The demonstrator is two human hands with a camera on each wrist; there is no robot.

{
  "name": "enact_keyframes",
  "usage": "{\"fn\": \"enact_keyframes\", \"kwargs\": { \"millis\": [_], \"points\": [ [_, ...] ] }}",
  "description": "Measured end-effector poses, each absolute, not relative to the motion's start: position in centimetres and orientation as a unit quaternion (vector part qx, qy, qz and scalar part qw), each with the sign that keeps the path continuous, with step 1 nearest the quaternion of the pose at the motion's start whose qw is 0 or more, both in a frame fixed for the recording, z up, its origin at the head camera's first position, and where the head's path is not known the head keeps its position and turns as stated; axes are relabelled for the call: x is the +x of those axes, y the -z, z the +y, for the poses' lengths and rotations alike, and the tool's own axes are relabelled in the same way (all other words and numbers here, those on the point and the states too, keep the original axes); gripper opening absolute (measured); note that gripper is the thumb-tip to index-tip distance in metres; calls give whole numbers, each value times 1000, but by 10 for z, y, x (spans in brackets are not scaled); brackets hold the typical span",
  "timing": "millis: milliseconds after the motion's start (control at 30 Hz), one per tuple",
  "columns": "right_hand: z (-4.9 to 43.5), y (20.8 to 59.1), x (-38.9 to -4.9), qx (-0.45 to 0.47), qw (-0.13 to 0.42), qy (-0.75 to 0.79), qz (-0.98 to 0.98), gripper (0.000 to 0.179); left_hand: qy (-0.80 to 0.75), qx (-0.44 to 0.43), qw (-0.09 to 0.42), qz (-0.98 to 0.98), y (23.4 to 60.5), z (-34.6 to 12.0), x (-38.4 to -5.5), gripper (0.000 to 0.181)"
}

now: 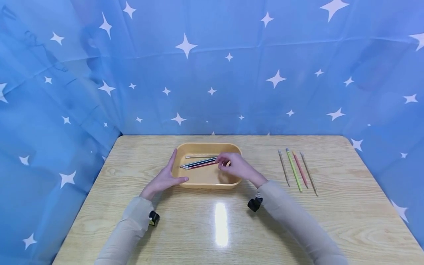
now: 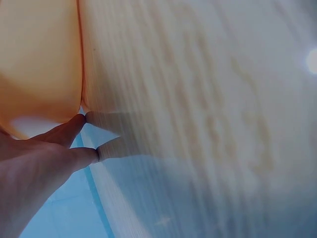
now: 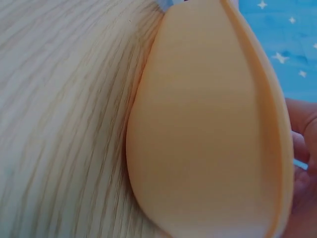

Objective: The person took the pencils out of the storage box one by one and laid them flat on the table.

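Note:
A shallow orange-yellow tray (image 1: 207, 186) stands on the table, with several pencils inside: a gold one (image 1: 200, 156), dark blue ones (image 1: 198, 162) and a red one (image 1: 203, 165). My left hand (image 1: 167, 176) rests at the tray's left end, fingers straight and thumb spread along the front corner. In the left wrist view its fingertips (image 2: 74, 121) are by the tray wall (image 2: 39, 59). My right hand (image 1: 233, 165) reaches over the tray's right half, thumb and fingers pinching the red pencil's end. The tray's outer wall (image 3: 208, 114) hides most of that grip in the right wrist view.
On the table to the right lie a gold pencil (image 1: 283, 168), a green pencil (image 1: 294, 170), a pink pencil (image 1: 300, 170) and another gold pencil (image 1: 309, 174), side by side. A blue star-patterned curtain (image 1: 212, 73) borders the wooden table (image 1: 347, 221).

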State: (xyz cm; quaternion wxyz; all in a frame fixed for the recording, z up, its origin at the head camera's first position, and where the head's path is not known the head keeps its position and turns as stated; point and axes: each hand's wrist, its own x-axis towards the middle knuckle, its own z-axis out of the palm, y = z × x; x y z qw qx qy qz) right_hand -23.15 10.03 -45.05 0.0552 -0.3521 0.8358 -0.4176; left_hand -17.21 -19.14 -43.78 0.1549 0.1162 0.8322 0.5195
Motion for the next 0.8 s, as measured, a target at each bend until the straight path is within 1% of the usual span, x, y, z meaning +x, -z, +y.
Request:
{"fn": "enact_keyframes", "kwargs": {
  "millis": [167, 300, 533, 800],
  "points": [
    [89, 455, -235, -355, 75, 392, 846, 20, -519, 113, 154, 833, 438, -191, -172, 109],
    [84, 458, -238, -341, 80, 386, 853, 20, -519, 112, 154, 833, 439, -191, -173, 109],
    [77, 462, -243, -319, 88, 380, 863, 22, -513, 112, 142, 839, 475, -199, -189, 113],
    [73, 468, -247, -312, 129, 390, 856, 34, -522, 112, 141, 834, 479, -202, -190, 116]
  ]
}}
